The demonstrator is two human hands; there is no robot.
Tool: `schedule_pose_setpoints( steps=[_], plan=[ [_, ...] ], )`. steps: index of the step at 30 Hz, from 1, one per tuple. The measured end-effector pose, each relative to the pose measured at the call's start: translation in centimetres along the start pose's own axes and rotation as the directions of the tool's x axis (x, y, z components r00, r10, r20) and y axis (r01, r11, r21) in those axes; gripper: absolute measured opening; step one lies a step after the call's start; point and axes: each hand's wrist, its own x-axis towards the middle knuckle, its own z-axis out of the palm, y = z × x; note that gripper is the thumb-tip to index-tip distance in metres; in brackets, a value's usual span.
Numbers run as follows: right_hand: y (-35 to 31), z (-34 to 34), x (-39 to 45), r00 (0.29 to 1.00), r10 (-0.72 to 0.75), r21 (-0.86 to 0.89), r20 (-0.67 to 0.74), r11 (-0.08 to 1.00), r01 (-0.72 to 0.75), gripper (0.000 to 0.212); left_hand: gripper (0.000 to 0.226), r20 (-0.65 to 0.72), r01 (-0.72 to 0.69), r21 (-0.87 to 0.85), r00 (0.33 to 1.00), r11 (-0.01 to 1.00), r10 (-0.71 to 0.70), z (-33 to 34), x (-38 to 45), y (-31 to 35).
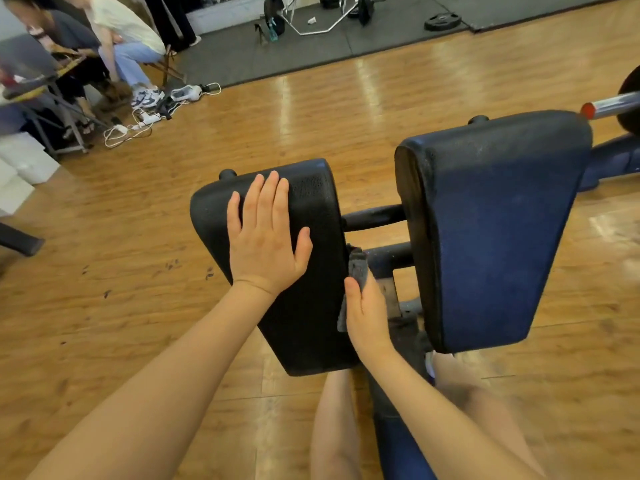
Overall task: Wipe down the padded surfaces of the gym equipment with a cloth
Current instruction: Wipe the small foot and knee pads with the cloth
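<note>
Two black padded cushions sit side by side on a dark metal frame (384,216). My left hand (266,237) lies flat, fingers straight, on top of the left pad (311,306). My right hand (363,313) grips a grey cloth (358,266) and holds it against the left pad's inner right side, in the gap between the pads. The right pad (495,226) is larger, with a bluish sheen, and nothing touches it. Most of the cloth is hidden behind my right hand.
Wooden floor surrounds the machine. A barbell end with a red cap (609,107) juts in at the right. Two people sit at a table (41,81) far left, with cables and shoes (149,112) on the floor. Weight plates (443,21) and a hex bar lie on black mats behind.
</note>
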Motion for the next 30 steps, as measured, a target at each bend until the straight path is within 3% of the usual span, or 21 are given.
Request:
schedule_pose_setpoints(
  steps=[4,8,12,14,16,20,22,27,30],
  plan=[
    [2.7,-0.5,-2.5,0.995,0.101,-0.07,-0.003,0.992,-0.101,0.037,0.065,0.011,0.002,0.007,1.0,1.0,-0.002,-0.1,0.0,0.0],
    [0.1,-0.4,-1.4,0.994,0.033,0.017,-0.103,0.999,-0.032,0.03,0.065,0.01,0.002,0.002,1.0,1.0,-0.002,-0.1,0.0,0.1],
    [-1.3,1.4,0.2,0.988,-0.027,-0.031,-0.152,0.999,0.023,0.063,0.065,0.004,-0.007,-0.012,1.0,1.0,0.007,0.0,-0.1,-0.1],
    [-0.9,1.7,-0.3,0.986,-0.059,-0.088,-0.153,0.995,0.046,0.068,0.065,0.013,-0.009,-0.02,1.0,1.0,0.009,0.1,-0.1,-0.2],
    [0.0,1.3,-1.0,0.989,-0.046,-0.107,-0.139,0.994,0.031,0.06,0.065,0.028,-0.001,-0.022,1.0,1.0,0.002,0.0,-0.3,-0.2],
    [2.3,-0.1,-4.0,0.988,0.121,-0.124,-0.093,0.983,-0.132,0.02,0.065,0.067,0.007,-0.045,0.998,0.999,-0.004,-0.3,-0.2,-0.1],
    [2.7,-1.0,-5.2,0.984,0.164,-0.139,-0.064,0.975,-0.172,0.013,0.065,0.088,0.005,-0.056,0.996,0.998,0.0,-0.4,-0.2,0.0],
    [-3.4,-2.0,-4.0,0.996,-0.007,-0.227,-0.094,0.974,-0.015,0.019,0.066,0.122,0.003,-0.151,0.992,0.988,0.015,-1.0,-0.1,-0.2],
    [-10.1,-0.5,-1.0,0.962,-0.269,-0.334,-0.049,0.912,0.238,0.025,0.062,0.074,0.18,-0.358,0.984,0.916,-0.164,-1.7,-1.7,-0.7]
  ],
)
